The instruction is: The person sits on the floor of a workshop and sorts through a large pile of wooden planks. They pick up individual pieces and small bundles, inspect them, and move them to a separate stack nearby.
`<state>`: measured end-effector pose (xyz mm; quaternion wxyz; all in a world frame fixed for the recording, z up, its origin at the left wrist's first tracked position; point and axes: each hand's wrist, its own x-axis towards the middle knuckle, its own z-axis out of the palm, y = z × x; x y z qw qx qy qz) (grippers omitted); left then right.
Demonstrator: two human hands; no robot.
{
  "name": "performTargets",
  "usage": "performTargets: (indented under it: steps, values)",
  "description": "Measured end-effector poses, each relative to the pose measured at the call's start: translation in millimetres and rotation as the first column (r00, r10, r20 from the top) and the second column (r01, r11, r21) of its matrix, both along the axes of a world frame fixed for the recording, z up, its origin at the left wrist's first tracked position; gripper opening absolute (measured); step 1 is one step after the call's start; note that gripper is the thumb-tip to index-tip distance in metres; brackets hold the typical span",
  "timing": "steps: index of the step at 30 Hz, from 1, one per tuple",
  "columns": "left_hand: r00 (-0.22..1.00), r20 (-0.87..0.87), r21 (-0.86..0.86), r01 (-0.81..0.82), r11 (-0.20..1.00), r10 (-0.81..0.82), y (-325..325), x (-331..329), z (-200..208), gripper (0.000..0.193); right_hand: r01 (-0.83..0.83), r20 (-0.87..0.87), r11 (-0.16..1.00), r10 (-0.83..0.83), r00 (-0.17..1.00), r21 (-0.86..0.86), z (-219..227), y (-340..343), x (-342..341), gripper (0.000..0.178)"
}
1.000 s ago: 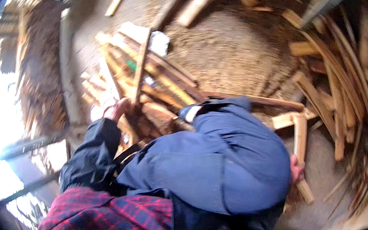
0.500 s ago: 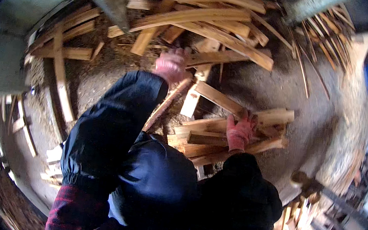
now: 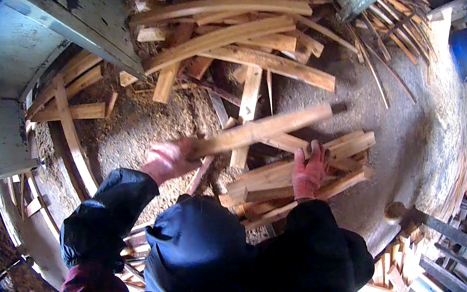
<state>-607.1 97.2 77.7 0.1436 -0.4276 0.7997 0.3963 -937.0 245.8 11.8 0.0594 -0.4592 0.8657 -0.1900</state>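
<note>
My left hand [image 3: 173,158], in a pink glove, is closed round the near end of a wooden board [image 3: 266,128]. That board slants up to the right over the other wood, its far end raised. My right hand [image 3: 309,171], gloved the same, lies on a stack of short boards [image 3: 353,144] with its fingers apart. Its fingertips touch the end of another short board [image 3: 286,142] that lies across the stack. Beneath the held board, a pale upright-looking plank [image 3: 250,91] lies lengthwise on the floor.
A heap of long offcuts [image 3: 229,8] spreads ahead, beside a grey metal machine frame [image 3: 83,29] at the left. Thin strips [image 3: 389,33] lie at the far right near a blue container [image 3: 466,54]. Sawdust [image 3: 140,127] covers the floor; a dark metal bar [image 3: 454,234] stands at the right.
My left hand has come back from the heap, nearer and to the left, now with a board in it. My right hand stays on the stack, almost unmoved.
</note>
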Motion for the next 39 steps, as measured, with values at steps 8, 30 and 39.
performTargets:
  steps: [8, 30, 39]
  values:
    - [0.992, -0.013, -0.753, -0.092, 0.651, 0.126, -150, -91, 19, 0.104, 0.023, -0.028, 0.992, -0.020, 0.999, 0.121, 2, -2, 0, 0.073]
    - [0.919, -0.390, -0.728, -0.347, 0.592, 0.058, -338, -257, 66, 0.098, 0.033, -0.009, 0.995, -0.032, 0.999, 0.096, 7, -13, 14, 0.061]
    - [0.984, -0.141, -0.651, -0.007, 0.759, -0.112, -290, -241, 66, 0.066, 0.018, -0.045, 0.998, -0.015, 0.999, 0.056, 7, -10, 8, 0.059]
